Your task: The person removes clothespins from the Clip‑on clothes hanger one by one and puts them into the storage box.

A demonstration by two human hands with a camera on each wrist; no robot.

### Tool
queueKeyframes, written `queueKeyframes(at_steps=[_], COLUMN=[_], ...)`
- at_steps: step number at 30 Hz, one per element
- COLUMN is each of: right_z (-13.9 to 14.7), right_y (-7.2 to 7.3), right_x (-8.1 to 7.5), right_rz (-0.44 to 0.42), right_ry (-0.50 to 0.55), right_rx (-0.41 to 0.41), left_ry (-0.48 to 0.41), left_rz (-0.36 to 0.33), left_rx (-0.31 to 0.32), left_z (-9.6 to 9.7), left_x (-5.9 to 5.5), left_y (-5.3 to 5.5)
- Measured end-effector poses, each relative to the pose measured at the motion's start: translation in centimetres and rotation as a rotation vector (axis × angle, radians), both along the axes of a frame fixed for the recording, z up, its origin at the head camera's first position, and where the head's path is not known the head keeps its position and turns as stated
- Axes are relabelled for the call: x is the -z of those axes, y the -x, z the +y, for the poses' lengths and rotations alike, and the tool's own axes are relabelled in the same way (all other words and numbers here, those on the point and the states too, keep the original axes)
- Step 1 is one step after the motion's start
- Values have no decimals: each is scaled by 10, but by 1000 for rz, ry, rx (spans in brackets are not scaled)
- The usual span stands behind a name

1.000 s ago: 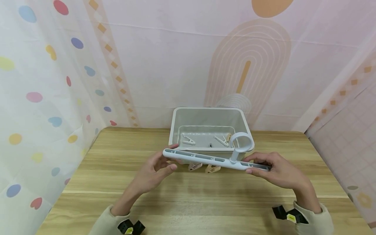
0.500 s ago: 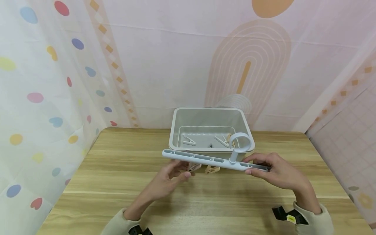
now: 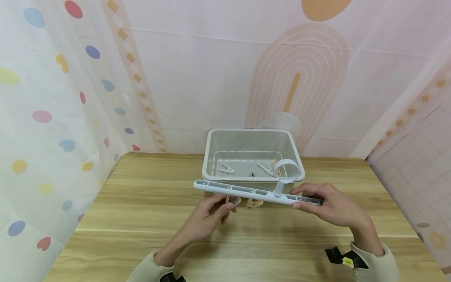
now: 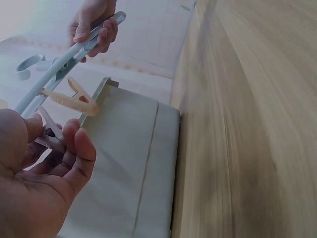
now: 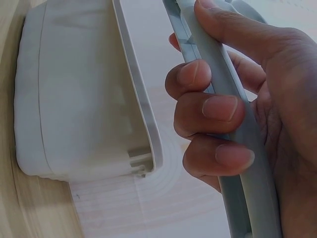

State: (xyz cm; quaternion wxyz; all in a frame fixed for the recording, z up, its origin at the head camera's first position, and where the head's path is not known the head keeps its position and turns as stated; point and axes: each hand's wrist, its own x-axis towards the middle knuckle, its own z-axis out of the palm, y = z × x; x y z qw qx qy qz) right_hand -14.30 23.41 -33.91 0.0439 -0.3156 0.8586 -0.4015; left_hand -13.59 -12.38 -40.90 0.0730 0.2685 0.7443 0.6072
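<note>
A pale blue hanger bar (image 3: 243, 191) with a ring hook (image 3: 289, 178) on top is held up in front of a grey bin. My right hand (image 3: 334, 205) grips its right end, fingers curled round it in the right wrist view (image 5: 213, 114). Under the bar's left half, my left hand (image 3: 208, 217) pinches a pinkish-grey clothespin (image 4: 54, 131) between thumb and fingers. A tan clothespin (image 4: 74, 101) hangs from the bar a little to the right, with no hand on it. Fingers partly hide the pinkish clothespin in the left wrist view.
The grey bin (image 3: 248, 140) stands at the table's back edge, behind the bar. Inside lie white clothespins (image 3: 226, 169) and a tan piece partly hidden by the hook. A patterned curtain (image 3: 197, 78) hangs behind the wooden table (image 3: 148, 188).
My left hand has let go of the bar's left end, moved right and down under it, and taken hold of the pinkish-grey clothespin. The right hand and the bar have barely moved.
</note>
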Motion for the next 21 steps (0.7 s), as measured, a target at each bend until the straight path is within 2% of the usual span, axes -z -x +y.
queueKeyframes(at_steps=[8, 14, 21], right_z=[-1, -1, 1], right_y=[1, 1, 2], right_x=[1, 1, 2], right_rz=[8, 12, 42], right_ry=[15, 17, 37], right_rx=[-24, -27, -45], left_ry=[57, 115, 97], left_rz=[66, 118, 273], left_rx=[-58, -131, -190], left_z=[-6, -10, -15], left_x=[-6, -10, -9], left_y=[-1, -1, 3])
